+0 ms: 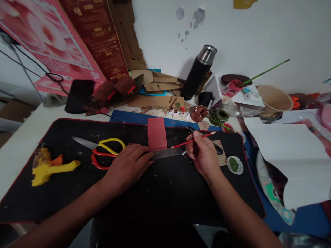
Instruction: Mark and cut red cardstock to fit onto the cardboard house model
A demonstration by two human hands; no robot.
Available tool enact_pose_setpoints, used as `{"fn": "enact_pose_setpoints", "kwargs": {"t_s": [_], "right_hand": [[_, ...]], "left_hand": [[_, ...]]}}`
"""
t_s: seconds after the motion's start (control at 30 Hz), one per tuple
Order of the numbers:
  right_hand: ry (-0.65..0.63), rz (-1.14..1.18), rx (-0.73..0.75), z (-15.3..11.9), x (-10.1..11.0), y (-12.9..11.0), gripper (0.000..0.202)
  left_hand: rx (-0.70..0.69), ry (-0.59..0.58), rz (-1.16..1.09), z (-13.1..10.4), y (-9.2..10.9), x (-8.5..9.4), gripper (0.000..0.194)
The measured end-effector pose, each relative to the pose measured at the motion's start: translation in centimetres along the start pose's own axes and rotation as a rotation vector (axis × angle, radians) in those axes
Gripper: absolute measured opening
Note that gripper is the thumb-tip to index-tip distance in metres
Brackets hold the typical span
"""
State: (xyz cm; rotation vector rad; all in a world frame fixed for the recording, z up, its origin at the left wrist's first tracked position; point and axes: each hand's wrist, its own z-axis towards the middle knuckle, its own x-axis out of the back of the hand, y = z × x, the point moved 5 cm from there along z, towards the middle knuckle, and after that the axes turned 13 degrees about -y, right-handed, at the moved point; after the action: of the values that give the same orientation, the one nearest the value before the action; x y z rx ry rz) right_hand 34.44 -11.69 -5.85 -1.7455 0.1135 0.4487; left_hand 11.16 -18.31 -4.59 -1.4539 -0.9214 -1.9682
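My left hand lies palm down on the mat, its fingers held together over the left end of a clear ruler. This ruler runs across the lower edge of a reddish-pink rectangular piece. In my right hand is a red pencil, gripped between thumb and fingers, with its tip pointing left at the ruler's upper edge near the pink piece. Scissors with one yellow and one red handle lie just left of my left hand. Beside my right hand is a ridged cardboard piece, partly covered.
A yellow glue gun lies on the black mat at left. Green paint fills a small cup at right. Behind stand a thermos, paint jars and cardboard scraps. White paper overlaps a paint palette.
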Motion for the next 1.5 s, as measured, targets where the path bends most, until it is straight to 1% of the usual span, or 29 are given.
{"fn": "enact_pose_setpoints", "kwargs": {"t_s": [0.17,0.27,0.4,0.5,0.6,0.93,1.3,1.5], "right_hand": [[-0.002,0.009,0.003,0.1,-0.3,0.2,0.046],[-0.016,0.009,-0.009,0.3,-0.4,1.0,0.048],[-0.021,0.01,-0.034,0.5,-0.2,1.9,0.051],[-0.024,0.008,-0.04,0.6,-0.1,1.9,0.051],[-0.028,0.004,-0.039,0.6,0.0,1.8,0.05],[-0.042,-0.005,-0.034,0.5,0.0,2.0,0.049],[-0.054,0.004,-0.033,0.3,-0.4,1.5,0.047],[-0.045,-0.011,-0.035,0.3,-0.5,1.3,0.047]], "left_hand": [[-0.002,-0.06,-0.006,1.9,0.3,-0.9,0.023],[0.032,-0.065,-0.067,2.0,-0.2,-1.2,0.024],[0.147,-0.031,-0.08,0.7,-1.9,-0.4,0.026],[0.228,-0.074,-0.074,-0.7,-2.9,-0.1,0.031],[0.254,-0.126,-0.065,-1.4,-3.2,-0.3,0.034],[0.203,-0.157,-0.054,-0.3,-2.4,-0.7,0.022],[0.167,-0.13,-0.076,-0.1,-2.2,-0.3,0.025],[0.156,-0.143,-0.036,0.7,-1.6,-0.3,0.02]]}}
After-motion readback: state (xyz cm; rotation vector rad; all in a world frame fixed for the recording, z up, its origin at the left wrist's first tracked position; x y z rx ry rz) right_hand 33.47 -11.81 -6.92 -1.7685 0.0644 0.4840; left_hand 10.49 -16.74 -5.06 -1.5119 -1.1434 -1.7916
